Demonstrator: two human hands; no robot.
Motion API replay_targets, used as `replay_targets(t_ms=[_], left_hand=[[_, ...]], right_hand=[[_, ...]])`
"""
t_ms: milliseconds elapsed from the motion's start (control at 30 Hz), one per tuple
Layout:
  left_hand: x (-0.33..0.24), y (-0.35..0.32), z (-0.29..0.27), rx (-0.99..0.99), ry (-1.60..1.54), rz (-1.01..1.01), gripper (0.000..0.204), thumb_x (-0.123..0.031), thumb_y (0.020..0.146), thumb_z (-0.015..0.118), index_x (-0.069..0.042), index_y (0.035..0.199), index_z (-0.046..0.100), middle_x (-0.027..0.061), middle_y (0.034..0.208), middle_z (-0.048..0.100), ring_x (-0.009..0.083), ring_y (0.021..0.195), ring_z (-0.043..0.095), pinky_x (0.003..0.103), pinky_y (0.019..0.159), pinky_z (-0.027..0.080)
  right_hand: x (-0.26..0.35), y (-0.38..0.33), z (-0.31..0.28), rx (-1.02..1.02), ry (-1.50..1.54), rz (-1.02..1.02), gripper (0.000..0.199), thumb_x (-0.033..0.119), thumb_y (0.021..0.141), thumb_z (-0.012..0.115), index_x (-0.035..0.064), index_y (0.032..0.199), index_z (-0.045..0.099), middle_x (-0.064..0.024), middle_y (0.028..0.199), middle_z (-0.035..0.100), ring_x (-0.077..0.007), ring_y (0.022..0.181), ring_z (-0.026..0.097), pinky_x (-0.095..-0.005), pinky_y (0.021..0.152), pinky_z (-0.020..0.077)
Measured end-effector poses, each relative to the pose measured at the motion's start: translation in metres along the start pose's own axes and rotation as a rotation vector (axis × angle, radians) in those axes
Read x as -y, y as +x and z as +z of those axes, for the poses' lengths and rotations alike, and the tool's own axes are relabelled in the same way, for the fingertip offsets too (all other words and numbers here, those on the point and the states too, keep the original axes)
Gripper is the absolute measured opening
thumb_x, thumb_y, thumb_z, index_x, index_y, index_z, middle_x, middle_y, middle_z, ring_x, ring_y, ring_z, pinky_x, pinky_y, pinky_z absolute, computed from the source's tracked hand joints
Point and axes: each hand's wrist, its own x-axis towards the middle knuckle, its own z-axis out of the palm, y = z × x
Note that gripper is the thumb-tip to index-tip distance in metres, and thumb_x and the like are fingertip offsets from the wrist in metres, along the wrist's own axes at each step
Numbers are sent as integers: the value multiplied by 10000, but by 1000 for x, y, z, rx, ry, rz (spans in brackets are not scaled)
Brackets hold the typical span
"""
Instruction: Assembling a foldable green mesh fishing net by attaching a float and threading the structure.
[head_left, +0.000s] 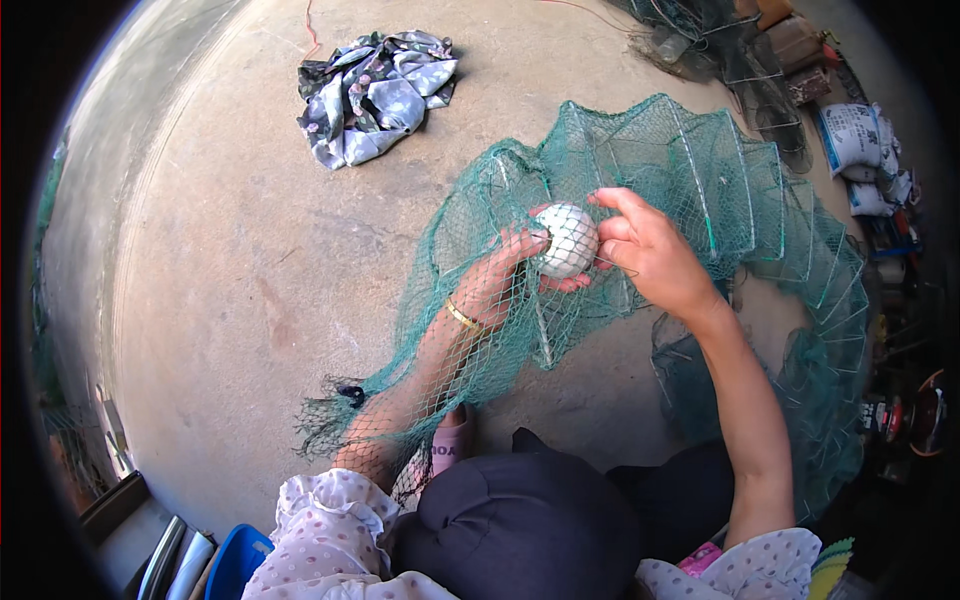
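Note:
A long green fishing net trap [750,190], stretched over a row of thin frames, curves from my left arm round to the right. My left hand [492,280] is inside the netting with its fingers around a round white ball [568,242]. Mesh lies taut over the ball's face. Outside the net, my right hand [655,250] is at the ball's right side, its fingers bent and the index finger raised. Its fingertips meet at the mesh; what they pinch is too small to make out. The net's dark gathered end [340,410] hangs over my left forearm.
Crumpled patterned cloth [375,95] lies on the concrete floor ahead. More dark netting [740,60] and white printed sacks [855,140] line the right side. A blue container [238,562] stands at the lower left. My pink shoe [452,445] shows below the net.

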Motion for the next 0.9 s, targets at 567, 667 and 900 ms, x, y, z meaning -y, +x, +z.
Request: replay_targets(t_ms=[567,667,900], left_hand=[[13,-3,7,-205,-139,38,332,-278,922,522,-116,1212,512,91,1183,558,188,1121,509,341,944,427],[42,4,-28,-192,48,193,383,-289,900,553,-101,1228,497,89,1169,565,192,1082,538,353,916,446],[32,7,-30,-94,-254,4,560,-341,852,612,-54,1290,414,117,1149,577,244,1014,610,349,840,512]], right_hand=[[45,6,41,-255,-927,-735,96,54,719,608,65,646,547,-55,697,501,-220,701,540,-347,619,395],[39,14,44,-235,-932,-761,107,66,723,607,71,642,536,-50,692,505,-216,715,545,-341,625,393],[98,-18,25,6,157,-512,254,266,909,534,65,777,452,-73,651,547,-203,620,569,-330,618,466]])
